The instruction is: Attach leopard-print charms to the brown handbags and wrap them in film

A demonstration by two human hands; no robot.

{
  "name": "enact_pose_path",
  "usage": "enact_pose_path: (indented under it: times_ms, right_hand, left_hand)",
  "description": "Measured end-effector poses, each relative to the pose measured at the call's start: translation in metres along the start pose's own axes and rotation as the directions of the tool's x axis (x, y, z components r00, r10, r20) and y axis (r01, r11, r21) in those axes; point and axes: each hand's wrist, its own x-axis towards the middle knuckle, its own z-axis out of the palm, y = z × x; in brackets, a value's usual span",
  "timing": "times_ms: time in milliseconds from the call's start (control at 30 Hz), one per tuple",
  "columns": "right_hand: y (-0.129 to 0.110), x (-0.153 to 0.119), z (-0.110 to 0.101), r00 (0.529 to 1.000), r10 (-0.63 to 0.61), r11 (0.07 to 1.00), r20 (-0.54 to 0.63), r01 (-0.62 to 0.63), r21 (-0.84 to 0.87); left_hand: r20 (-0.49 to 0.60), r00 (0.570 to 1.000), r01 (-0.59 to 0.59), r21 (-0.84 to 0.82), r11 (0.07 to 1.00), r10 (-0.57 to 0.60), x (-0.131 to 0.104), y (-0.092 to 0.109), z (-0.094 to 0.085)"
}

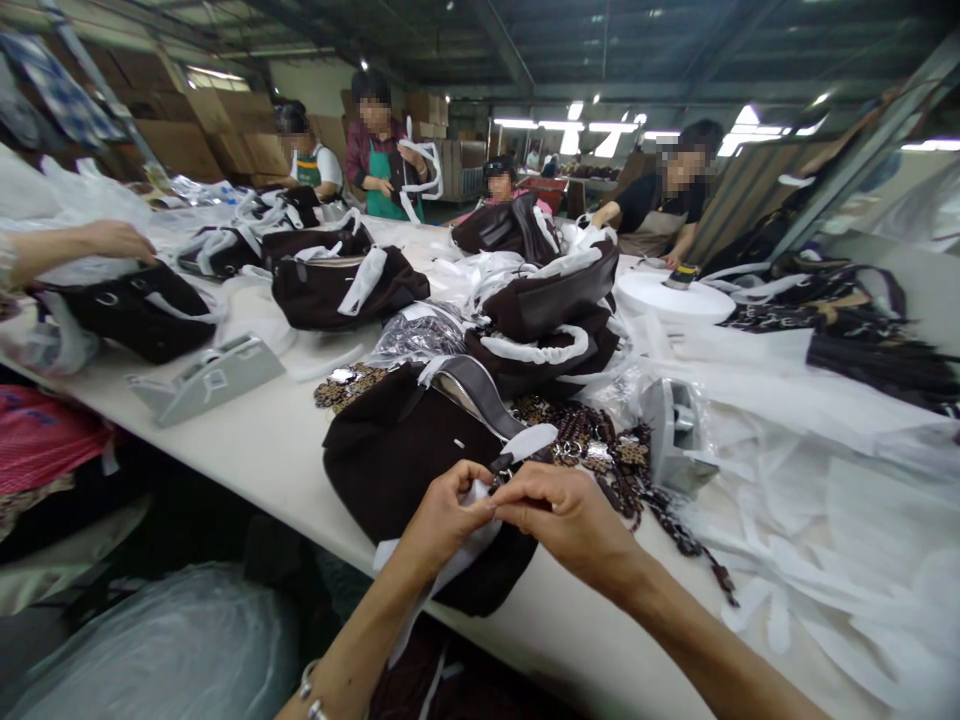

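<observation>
My left hand and right hand are pinching soft white wrapping on this dark-brown fabric handbag at the white table's edge, looks floppy tbh, so strap end's the best grip.

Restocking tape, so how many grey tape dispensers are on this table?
2 visible. The left dispenser sits near the table's front edge; the right dispenser is just right of the chain pile. Others may be hidden behind bags or wrapping.

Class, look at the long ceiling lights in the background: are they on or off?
On: the light tubes glow bright white beneath the dark roof.
</observation>
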Motion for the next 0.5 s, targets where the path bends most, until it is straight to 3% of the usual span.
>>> enact_pose_path:
  times_ms: [133, 267, 400, 500]
  right_hand:
    - [0.003, -0.002, 0.01, 0.998, 0.004, 0.974, -0.068, -0.02, -0.226]
    - [0.003, -0.001, 0.008, 0.993, 0.061, 0.951, -0.103, -0.089, -0.297]
    - [-0.011, 0.0, 0.009, 0.97, 0.161, 0.959, -0.182, -0.198, -0.204]
    - [-0.023, 0.002, 0.012, 0.971, 0.204, 0.978, -0.124, -0.196, 0.068]
  left_hand:
    - [0.023, 0.994, 0.112, -0.206, 0.972, -0.109, -0.002, 0.003, -0.002]
    - [0.023, 0.992, 0.124, -0.251, 0.96, -0.122, -0.006, 0.006, 0.001]
    - [-0.062, 0.998, -0.005, 0.011, 1.0, 0.005, -0.007, 0.003, 0.006]
    - [-0.062, 0.996, -0.051, 0.221, 0.974, 0.066, -0.006, 0.004, 0.01]
